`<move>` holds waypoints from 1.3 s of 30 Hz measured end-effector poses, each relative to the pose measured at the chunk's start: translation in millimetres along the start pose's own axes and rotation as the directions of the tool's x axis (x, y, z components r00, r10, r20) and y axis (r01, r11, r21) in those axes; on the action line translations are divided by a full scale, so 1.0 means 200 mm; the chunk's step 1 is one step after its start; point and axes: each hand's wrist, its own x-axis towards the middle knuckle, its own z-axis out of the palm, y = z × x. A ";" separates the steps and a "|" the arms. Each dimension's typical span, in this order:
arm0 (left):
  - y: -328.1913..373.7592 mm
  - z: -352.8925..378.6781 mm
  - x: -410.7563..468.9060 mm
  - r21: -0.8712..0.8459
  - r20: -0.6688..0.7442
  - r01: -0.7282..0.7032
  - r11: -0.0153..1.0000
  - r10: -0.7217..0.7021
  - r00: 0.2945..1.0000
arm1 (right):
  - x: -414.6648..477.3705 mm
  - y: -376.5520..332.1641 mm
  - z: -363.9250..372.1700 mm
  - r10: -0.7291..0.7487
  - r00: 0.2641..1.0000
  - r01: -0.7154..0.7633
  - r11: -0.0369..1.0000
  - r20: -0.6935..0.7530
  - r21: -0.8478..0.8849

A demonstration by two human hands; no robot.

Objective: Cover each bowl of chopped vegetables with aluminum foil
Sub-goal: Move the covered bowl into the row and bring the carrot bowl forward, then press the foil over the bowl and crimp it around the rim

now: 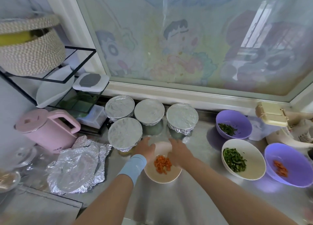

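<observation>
Carrot bowl (161,179): we have it at mid-tabletop (194,194), white, open, with diced carrot (162,164) heaped in the bottom.
Left hand (144,148): it sits at the bowl's far-left rim; whether its fingers (147,141) clamp the rim or only rest on it, we cannot tell.
Right hand (179,151): it is at the far-right rim and blurred, so its hold is also unclear.
Bowl handling: we judge it rigid, smooth-walled and lightly loaded, and likely to slide on the shiny tabletop. We would steady it by opposite sides of the rim.
Foil sheets (76,167): they lie crumpled in a pile to the left. We expect them to be feather-light, easily torn and shape-holding, so we would lift one by its edges and press it down around the rim.
Covered bowls (125,133): four stand just behind.
Open bowls (250,167): three wait at the right.
</observation>
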 end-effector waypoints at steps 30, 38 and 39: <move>-1.50 -1.05 -0.03 0.304 0.065 0.167 0.938 -0.195 0.979 | 0.16 -1.44 1.04 0.142 0.978 -0.205 0.786 0.151 0.583; -1.38 -1.19 -0.03 0.106 -0.310 0.021 0.994 0.013 0.951 | 0.13 -1.48 0.93 0.136 0.979 -0.199 0.775 0.148 0.600; -1.34 -1.21 -0.03 0.115 -0.370 -0.032 0.993 0.073 0.926 | 0.13 -1.47 0.90 0.134 0.984 -0.179 0.778 0.120 0.602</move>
